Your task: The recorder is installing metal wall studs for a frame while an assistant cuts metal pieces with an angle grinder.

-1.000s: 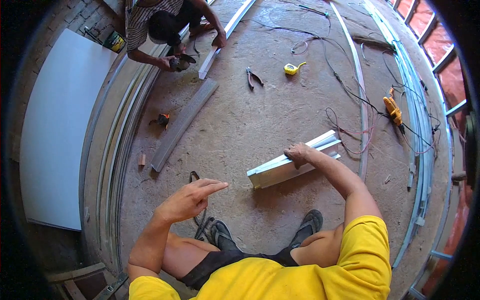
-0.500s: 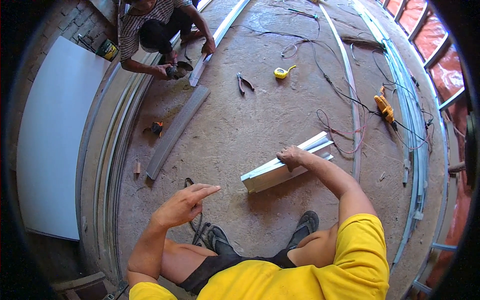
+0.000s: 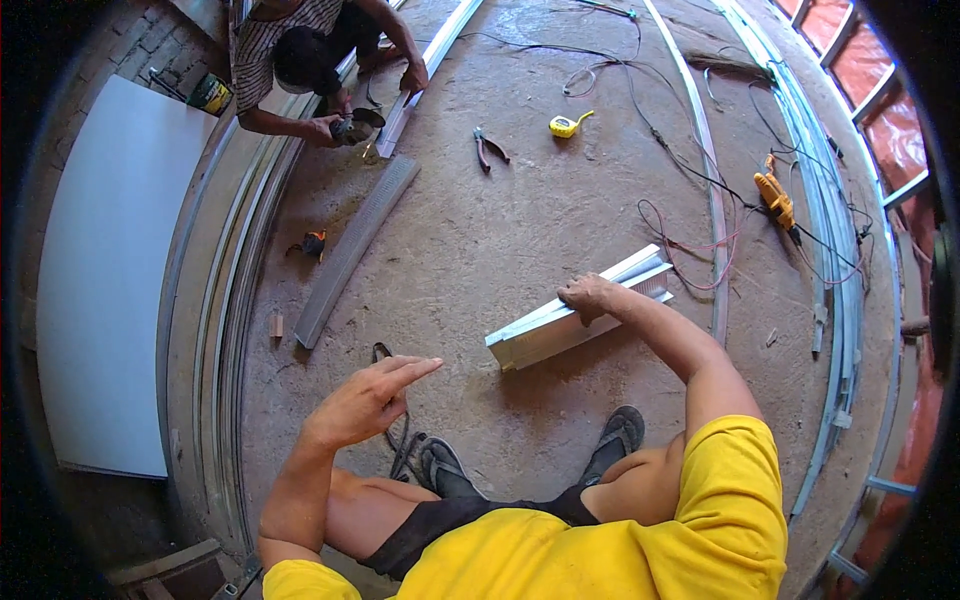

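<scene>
My right hand [image 3: 590, 297] grips the top edge of a short bundle of silvery metal channels [image 3: 540, 343], which rests slanted on the floor in front of my right foot. Its fingers wrap over the far side and are partly hidden. My left hand [image 3: 368, 402] hovers above my left knee with the index finger stretched out and the others bent; nothing shows in it. At the upper left, a co-worker's hand holds an angle grinder [image 3: 352, 128] against the end of a long metal channel [image 3: 440, 50], while their other hand steadies that channel.
A grey ribbed channel [image 3: 355, 255] and a black-orange tape measure [image 3: 312, 243] lie left. Pliers [image 3: 490, 150] and a yellow tape measure [image 3: 566, 125] lie ahead. Cables, an orange power drill [image 3: 775, 205] and long metal strips [image 3: 815, 160] are right; a white panel [image 3: 115, 280] is far left.
The co-worker's head has dipped lower, and small sparks now show beneath the grinder. My hands keep their pose; the whole view has shifted slightly.
</scene>
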A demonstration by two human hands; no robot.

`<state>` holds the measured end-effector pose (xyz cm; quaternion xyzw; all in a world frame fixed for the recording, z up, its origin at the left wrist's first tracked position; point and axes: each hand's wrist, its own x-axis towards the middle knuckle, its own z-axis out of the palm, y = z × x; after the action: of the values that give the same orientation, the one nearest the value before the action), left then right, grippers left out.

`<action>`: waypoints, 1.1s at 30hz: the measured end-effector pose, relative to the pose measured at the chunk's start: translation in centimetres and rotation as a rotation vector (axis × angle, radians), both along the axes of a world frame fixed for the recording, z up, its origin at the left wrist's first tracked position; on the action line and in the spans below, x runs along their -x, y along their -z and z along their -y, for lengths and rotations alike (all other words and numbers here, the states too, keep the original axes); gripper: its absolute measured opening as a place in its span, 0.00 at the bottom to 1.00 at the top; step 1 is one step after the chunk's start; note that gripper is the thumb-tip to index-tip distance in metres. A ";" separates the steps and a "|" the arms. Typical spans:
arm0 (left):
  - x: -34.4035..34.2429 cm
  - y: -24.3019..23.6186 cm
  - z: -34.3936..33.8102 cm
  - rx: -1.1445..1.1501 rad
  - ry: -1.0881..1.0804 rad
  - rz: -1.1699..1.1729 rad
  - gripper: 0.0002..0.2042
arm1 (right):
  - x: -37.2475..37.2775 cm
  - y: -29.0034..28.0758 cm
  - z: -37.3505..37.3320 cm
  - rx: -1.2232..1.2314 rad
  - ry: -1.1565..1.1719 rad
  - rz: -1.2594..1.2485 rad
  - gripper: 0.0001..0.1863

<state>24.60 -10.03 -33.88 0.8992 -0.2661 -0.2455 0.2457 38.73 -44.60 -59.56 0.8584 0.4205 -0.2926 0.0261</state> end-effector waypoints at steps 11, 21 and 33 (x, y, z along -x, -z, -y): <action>-0.1 0.3 0.0 0.024 0.008 0.006 0.33 | 0.0 0.0 0.0 -0.007 -0.017 0.025 0.37; -0.2 0.2 0.1 0.003 0.004 -0.011 0.33 | -0.2 0.4 0.0 0.015 -0.006 0.003 0.36; -0.2 0.4 0.1 0.041 0.014 0.002 0.32 | -0.1 0.0 -0.1 0.032 -0.030 0.007 0.36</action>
<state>24.75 -10.16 -34.31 0.8923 -0.2777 -0.2409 0.2620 38.82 -44.48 -59.56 0.8524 0.4285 -0.2960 0.0457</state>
